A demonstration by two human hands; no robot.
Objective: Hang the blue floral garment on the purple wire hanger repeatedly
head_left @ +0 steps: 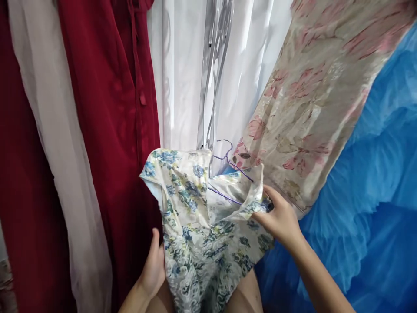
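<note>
A white dress (192, 204) with blue, green and yellow flowers hangs in front of me on a thin purple hanger (241, 169). The hanger's hook sticks out above the neckline, and one of its arms shows inside the opening. My right hand (280, 215) pinches the dress at its right shoulder, thumb on top, drawing the neckline wide. Low on the other side, my left hand (154, 265) rests against the dress's edge with its thumb raised off the cloth. Its other fingers are partly hidden behind the fabric.
Dark red garments (107, 108) and a pale sheer cloth (58, 130) hang at the left. White curtain-like fabric (182, 78) with grey ribbons (215, 65) fills the back. A beige dress with pink flowers (302, 100) and a ruffled blue gown (365, 195) are at the right.
</note>
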